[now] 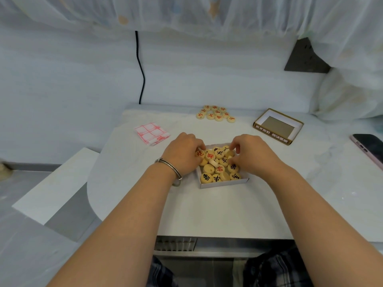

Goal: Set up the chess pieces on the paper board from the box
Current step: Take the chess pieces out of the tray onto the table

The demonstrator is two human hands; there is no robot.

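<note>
Left hand [182, 155], right hand [256, 154] finger round wooden pieces [207, 178] in cardboard box [224, 183].

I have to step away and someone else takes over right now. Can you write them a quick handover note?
Left hand and right hand: both are in the open white cardboard box, fingers curled among the round wooden pieces. Whether either grips one is unclear.
A cluster of red-lettered wooden pieces lies at the far side of the white table.
The red-gridded paper board lies folded, left of the box.
Done: some red pieces are out of the box.
Left: unfold the board, empty the box, place every piece.
</note>
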